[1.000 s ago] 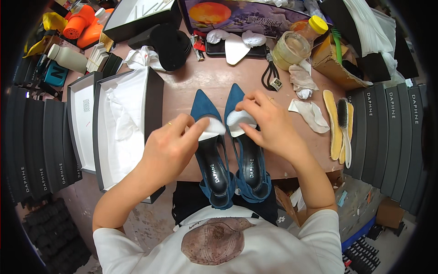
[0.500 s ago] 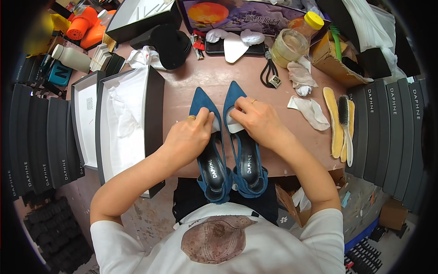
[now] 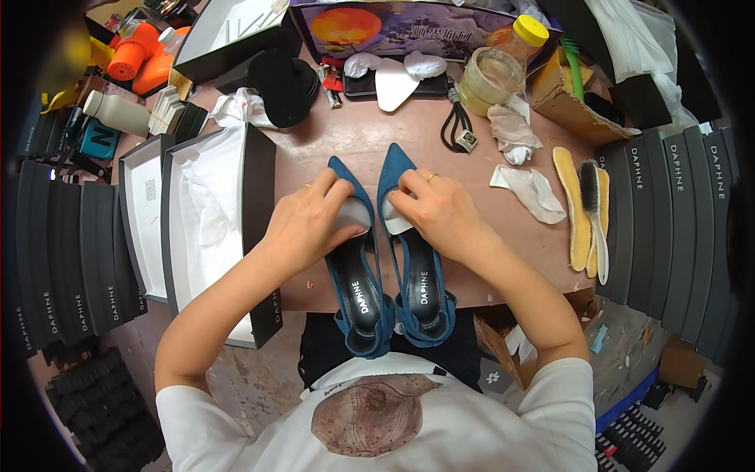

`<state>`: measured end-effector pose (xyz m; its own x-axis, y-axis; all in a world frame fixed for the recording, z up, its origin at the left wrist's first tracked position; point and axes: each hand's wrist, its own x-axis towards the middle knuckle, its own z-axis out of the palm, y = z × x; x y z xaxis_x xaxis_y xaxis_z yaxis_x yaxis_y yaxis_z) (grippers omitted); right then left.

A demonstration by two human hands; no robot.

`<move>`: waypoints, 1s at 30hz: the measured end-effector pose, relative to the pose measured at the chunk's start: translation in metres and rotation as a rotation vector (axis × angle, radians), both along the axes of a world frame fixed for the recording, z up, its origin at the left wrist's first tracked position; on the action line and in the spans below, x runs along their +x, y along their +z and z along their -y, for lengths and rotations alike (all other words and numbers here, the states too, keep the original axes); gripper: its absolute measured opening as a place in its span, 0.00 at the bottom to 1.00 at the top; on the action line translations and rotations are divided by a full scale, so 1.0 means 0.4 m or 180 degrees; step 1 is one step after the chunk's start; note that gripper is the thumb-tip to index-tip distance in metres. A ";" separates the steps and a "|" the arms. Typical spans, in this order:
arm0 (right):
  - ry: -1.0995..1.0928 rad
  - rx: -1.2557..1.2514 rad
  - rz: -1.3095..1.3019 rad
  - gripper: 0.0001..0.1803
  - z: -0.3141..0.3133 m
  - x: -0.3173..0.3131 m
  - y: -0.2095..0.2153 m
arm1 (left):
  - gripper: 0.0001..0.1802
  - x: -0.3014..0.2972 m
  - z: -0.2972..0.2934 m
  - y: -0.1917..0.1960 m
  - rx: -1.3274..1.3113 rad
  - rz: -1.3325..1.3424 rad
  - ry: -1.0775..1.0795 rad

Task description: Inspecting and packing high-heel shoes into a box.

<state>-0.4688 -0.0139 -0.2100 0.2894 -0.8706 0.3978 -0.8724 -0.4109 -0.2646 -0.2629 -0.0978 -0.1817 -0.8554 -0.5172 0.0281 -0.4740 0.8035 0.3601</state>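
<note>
Two pointed blue suede heeled shoes [image 3: 393,259] lie side by side on the brown desk [image 3: 330,141]. The left hand [image 3: 311,220] and right hand [image 3: 436,208] each press white tissue stuffing [image 3: 352,214] into a toe, fingers curled on it. Pushing unevenly could likely crease the suede or skid a shoe toward the open black shoebox [image 3: 216,228]

One head-worn fisheye view looks steeply down, close above the worktop [image 3: 346,141], its near edge toward the wearer's chest.
</note>
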 end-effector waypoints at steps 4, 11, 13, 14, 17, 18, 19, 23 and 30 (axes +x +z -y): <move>0.0011 0.0239 0.0166 0.08 0.023 0.006 0.009 | 0.26 -0.011 0.027 0.007 -0.0033 0.0045 0.0162; -0.1196 -0.0237 -0.0133 0.12 0.203 -0.111 0.026 | 0.29 -0.028 0.050 0.017 -0.0063 0.0455 -0.0039; -0.1289 -0.0565 -0.0464 0.12 0.298 -0.142 -0.007 | 0.28 -0.042 0.080 0.022 -0.0129 0.0247 0.0131; -0.1329 -0.0549 -0.0840 0.12 0.335 -0.153 -0.019 | 0.28 -0.056 0.107 0.023 -0.0167 0.0027 0.0290; -0.1437 -0.0234 -0.1269 0.13 0.395 -0.177 -0.055 | 0.23 -0.126 0.202 0.008 0.0029 -0.0414 0.0629; -0.1505 0.0076 -0.1332 0.13 0.405 -0.187 -0.060 | 0.23 -0.148 0.227 -0.003 0.0011 -0.0427 0.0622; -0.1508 0.0076 -0.1345 0.13 0.399 -0.187 -0.058 | 0.24 -0.170 0.252 -0.026 -0.0116 -0.0662 0.0750; -0.1176 -0.0231 0.0583 0.14 0.278 -0.132 0.050 | 0.28 -0.228 0.331 -0.094 -0.0931 -0.0837 0.0914; -0.0376 0.2575 0.4708 0.19 0.042 -0.107 0.109 | 0.16 -0.304 0.377 -0.127 -0.1016 -0.0186 0.1077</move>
